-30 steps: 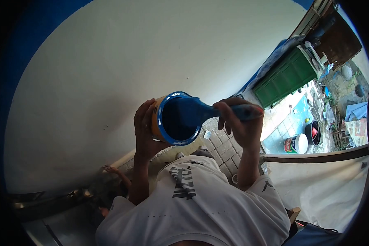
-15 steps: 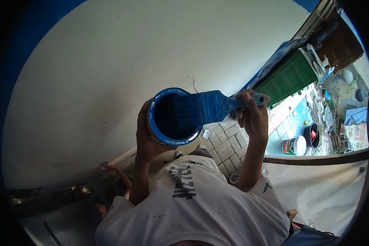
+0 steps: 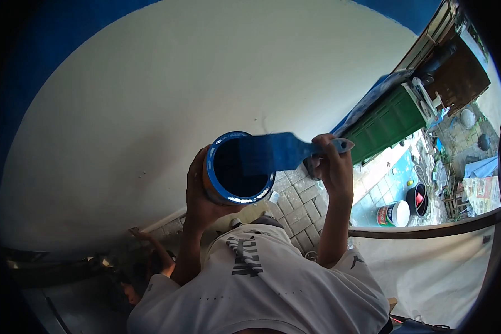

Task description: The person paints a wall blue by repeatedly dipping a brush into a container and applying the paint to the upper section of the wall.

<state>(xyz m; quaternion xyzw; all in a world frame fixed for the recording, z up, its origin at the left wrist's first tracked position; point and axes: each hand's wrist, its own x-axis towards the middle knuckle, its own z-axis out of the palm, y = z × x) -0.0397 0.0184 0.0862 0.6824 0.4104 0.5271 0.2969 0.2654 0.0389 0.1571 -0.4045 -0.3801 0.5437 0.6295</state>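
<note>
Can: From my end of the head camera I see an open can, its rim coated in blue, held up beyond the wearer's pale shirt and tipped so that its mouth faces me; the inside is too dark to show how full it is
Left hand: The left hand is wrapped round the can's outer wall, gripping it from the left side and below
Brush: A wide flat brush, blue nearly all over, crosses the right edge of the can's rim, its bristles over the mouth — whether they touch the rim or the paint, I cannot tell
Right hand: The right hand is closed on the brush's handle, thumb and fingers pinching it, the holed end poking out past them
Handling: I judge it safest to hold the bristles inside the rim so drips fall back, draw each flat face lightly over that edge to shed excess, and tip the can no further — the level is hidden
Wall: A pale wall fills the view behind, with a blue band along its upper left edge
Floor: Paving shows below the can; another person's arm is near the wall's foot, and a white-lidded bucket stands off to the right
</note>
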